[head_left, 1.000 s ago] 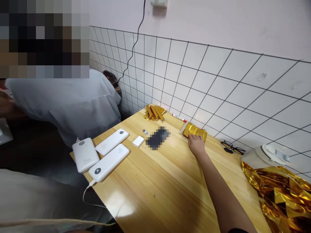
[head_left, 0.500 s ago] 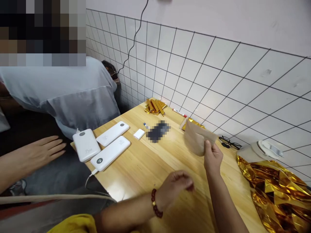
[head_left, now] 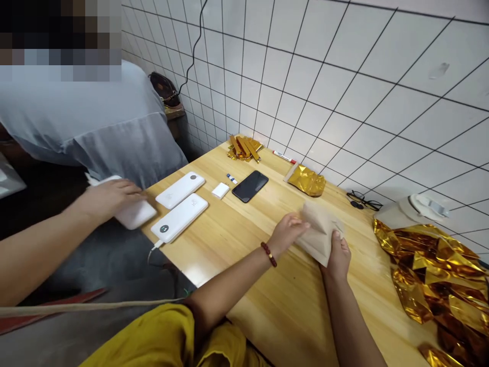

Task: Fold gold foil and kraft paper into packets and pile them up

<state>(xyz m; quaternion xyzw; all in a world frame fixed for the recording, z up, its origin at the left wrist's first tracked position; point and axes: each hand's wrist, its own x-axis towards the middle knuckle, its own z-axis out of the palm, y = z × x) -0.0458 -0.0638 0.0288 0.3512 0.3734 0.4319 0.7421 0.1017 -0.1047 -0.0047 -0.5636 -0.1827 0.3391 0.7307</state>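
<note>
A light-brown paper bag (head_left: 319, 229) is held up over the wooden table. My right hand (head_left: 338, 255) grips its lower right side, thumb on the near face. Wearing a dark red bead bracelet (head_left: 269, 254), my left hand (head_left: 286, 233) has its fingers closed at the bag's left edge; its thumb is hard to make out. Behind the bag lies a crumpled gold foil packet (head_left: 306, 180). To the left are a black phone (head_left: 250, 186), a white charger plug (head_left: 220, 190) and a small blue-and-white item (head_left: 231, 178).
At far left another person's hand (head_left: 114, 199) lies over a white power bank (head_left: 135, 214). Two more power banks (head_left: 179, 218) rest near the table's left edge. Gold foil strips (head_left: 244, 148), a marker (head_left: 284, 156), glasses (head_left: 362, 200), a white lidded container (head_left: 397, 211) and gold foil sheeting (head_left: 431, 270) line the wall side.
My left hand has moved up and right to the paper bag, which now hangs lower and more face-on. The other person's hand has come onto the left power bank. The view has tilted down.
</note>
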